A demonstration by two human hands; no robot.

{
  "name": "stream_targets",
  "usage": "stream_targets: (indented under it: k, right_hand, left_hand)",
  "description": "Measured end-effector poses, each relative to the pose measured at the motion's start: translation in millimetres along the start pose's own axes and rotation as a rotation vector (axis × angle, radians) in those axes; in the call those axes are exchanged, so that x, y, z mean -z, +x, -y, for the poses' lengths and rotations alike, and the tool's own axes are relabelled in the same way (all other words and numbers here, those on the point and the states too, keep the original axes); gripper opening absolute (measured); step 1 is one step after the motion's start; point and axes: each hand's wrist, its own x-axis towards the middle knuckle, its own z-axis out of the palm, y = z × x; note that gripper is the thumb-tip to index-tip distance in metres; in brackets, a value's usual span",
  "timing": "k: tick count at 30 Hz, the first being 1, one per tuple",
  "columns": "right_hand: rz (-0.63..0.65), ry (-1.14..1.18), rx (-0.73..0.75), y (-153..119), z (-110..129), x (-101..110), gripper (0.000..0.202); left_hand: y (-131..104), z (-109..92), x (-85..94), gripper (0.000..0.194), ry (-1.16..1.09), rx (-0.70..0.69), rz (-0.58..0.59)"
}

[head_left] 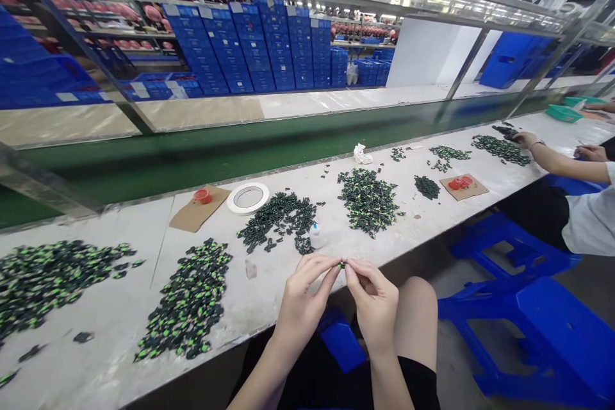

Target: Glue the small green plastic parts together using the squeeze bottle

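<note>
Your left hand (305, 291) and right hand (375, 298): fingertips pinching small black-and-green piece (341, 264) near front edge of white table (269, 282); piece seemingly unfinished, black-and-green heap (196, 288) perhaps done, plain dark heap (262, 221) perhaps left

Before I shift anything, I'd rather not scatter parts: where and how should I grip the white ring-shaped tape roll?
Probably from above, by the near rim of the tape roll, pinching between its hole and outer wall. Its hole faces up, bare white tabletop lies in front, and small dark parts lie to its right.
</note>
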Motion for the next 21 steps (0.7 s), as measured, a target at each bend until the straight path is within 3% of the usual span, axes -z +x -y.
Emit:
stream_targets:
  k: [6,13,21]
  right_hand:
    - [-0.012,-0.061,0.141,-1.1,-6.4,4.7,0.011]
    - [0.02,-0.003,-0.007,0.3,-11.3,14.0,0.024]
    - [0.058,0.007,0.006,5.0,2.0,19.9,0.025]
  left_hand:
    - [1.9,-3.6,1.3,0.016,-0.076,0.118,0.038]
    - [5.3,-7.4,2.4,0.014,-0.114,0.148,0.068]
    - [8.5,-12.7,3.3,0.012,-0.119,0.129,0.114]
